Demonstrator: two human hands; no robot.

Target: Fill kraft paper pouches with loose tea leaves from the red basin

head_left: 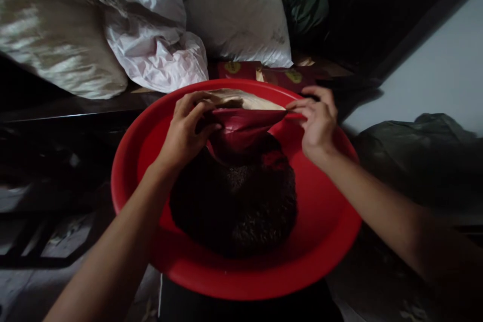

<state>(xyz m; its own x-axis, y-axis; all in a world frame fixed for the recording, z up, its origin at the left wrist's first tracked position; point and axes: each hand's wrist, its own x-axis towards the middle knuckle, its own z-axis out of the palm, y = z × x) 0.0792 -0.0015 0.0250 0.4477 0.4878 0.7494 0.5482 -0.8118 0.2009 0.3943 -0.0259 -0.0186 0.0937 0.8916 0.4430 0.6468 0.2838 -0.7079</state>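
Partly unclear dk pile [266, 211] nr bag [243, 126]

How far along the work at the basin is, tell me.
A dark, loose, grainy heap already lies in the round red plastic basin. The left hand and right hand hold a dark-red, pale-lined bag by its mouth. What is left is unclear: the heap is loose, the bag's contents hidden.

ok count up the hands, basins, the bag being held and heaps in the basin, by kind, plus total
Hands: 2 (left hand, right hand)
Basins: 1 (red basin)
Held bags: 1 (dark red bag, pinched by both hands)
Heaps in the basin: 1 (dark heap)
Total: 5
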